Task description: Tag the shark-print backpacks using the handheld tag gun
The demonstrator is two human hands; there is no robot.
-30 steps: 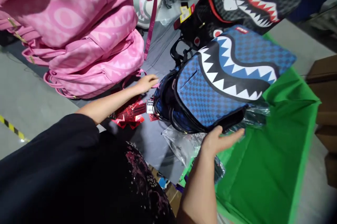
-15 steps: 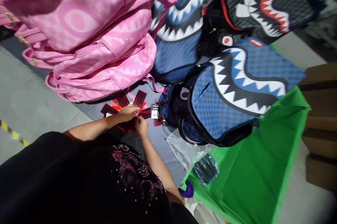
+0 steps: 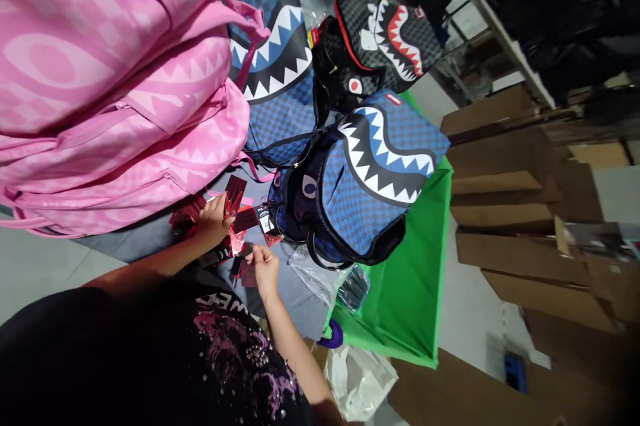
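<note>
My left hand [image 3: 214, 219] rests on a heap of red hang tags [image 3: 235, 196] on the grey table, its fingers closed on some of them. My right hand [image 3: 263, 269] is just beside it, pinching a single dark red tag [image 3: 247, 273]. Right of both hands lies a blue checkered backpack with a shark mouth [image 3: 373, 176], partly on a green cloth [image 3: 415, 279]. More tags [image 3: 263, 218] hang from its near end.
A stack of pink backpacks [image 3: 115, 99] fills the left. A second blue shark backpack [image 3: 280, 86] and a black one [image 3: 385, 39] lie behind. Clear plastic bags [image 3: 320, 276] sit near the table edge. Flattened cardboard boxes [image 3: 520, 213] are stacked at the right.
My hands were together on the tags half a second ago; the right one has drawn back toward me with one tag. A second ago they were by the blue backpack. The view swung right.
</note>
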